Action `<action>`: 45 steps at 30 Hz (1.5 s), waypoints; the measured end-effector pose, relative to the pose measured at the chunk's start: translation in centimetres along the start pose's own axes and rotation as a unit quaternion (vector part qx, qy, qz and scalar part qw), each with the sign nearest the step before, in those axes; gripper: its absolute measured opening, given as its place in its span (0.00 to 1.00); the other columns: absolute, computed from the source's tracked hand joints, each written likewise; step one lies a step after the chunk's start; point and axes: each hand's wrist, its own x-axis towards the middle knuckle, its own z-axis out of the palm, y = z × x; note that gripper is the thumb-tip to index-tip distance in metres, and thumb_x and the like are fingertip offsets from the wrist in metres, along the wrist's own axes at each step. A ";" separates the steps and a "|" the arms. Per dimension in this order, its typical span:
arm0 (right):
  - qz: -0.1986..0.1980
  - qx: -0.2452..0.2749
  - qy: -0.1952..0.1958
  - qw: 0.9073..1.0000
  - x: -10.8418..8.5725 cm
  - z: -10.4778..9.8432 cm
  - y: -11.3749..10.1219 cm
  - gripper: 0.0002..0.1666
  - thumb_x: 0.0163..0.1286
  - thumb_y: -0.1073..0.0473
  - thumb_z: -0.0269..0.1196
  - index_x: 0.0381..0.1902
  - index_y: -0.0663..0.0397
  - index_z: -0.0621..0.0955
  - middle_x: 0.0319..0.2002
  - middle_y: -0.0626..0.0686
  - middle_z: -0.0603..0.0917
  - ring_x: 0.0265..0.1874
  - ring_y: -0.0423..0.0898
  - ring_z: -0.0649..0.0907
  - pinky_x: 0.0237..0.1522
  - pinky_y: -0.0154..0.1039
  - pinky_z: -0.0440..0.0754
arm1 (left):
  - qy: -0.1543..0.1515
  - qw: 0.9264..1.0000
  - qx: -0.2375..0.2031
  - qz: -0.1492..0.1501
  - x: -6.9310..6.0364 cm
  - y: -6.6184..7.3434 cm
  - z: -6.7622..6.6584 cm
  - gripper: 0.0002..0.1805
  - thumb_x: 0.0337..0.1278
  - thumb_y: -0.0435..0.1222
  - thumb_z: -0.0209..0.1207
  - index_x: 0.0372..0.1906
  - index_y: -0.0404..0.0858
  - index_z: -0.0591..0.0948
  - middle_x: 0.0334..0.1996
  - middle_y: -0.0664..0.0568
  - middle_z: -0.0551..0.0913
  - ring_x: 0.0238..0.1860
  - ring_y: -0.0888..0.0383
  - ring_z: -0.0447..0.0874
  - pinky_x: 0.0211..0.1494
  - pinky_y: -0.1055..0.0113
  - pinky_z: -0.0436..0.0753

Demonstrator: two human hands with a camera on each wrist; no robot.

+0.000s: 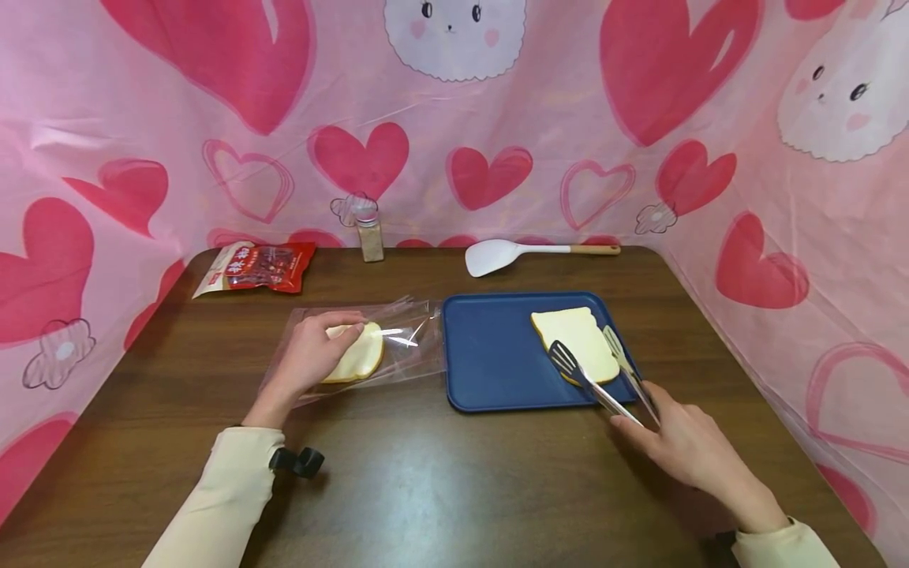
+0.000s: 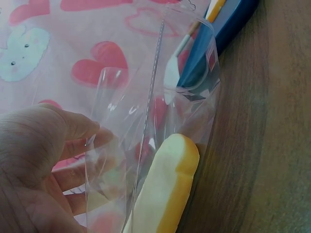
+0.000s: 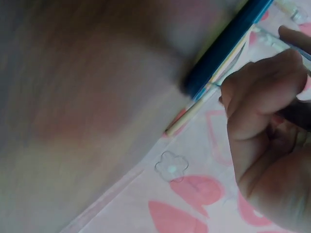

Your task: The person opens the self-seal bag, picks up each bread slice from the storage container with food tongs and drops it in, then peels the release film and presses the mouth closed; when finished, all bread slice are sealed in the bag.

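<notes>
A clear plastic bag (image 1: 419, 347) lies left of the blue tray (image 1: 490, 355), with a bread slice (image 1: 360, 356) inside. My left hand (image 1: 316, 351) pinches the bag's upper layer between thumb and fingers; in the left wrist view the hand (image 2: 43, 165) is beside the slice (image 2: 170, 184). On the tray's right side lies a second bread slice (image 1: 578, 339). My right hand (image 1: 692, 446) grips metal tongs (image 1: 611, 401), their spread tips on either side of that slice. The right wrist view shows the right hand's (image 3: 267, 126) curled fingers; most of the tongs is hidden there.
Along the table's back edge are a red and white food packet (image 1: 263, 267), a spice jar (image 1: 370, 241) and a white spatula (image 1: 497, 256) with a wooden handle. A pink cloth with hearts (image 1: 490, 175) hangs behind the table (image 1: 398, 489).
</notes>
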 end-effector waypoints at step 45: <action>-0.074 -0.061 -0.006 0.995 1.8 -0.4 2.5 0.42 0.69 0.35 0.70 0.64 0.60 0.74 0.38 0.61 0.88 0.34 0.59 0.88 0.29 0.62 0.84 | 0.005 1.000 -0.001 0.012 0.1 0.2 0.3 0.18 0.76 0.41 0.59 0.60 0.36 0.87 0.63 0.39 0.86 0.70 0.37 0.79 0.73 0.36 0.73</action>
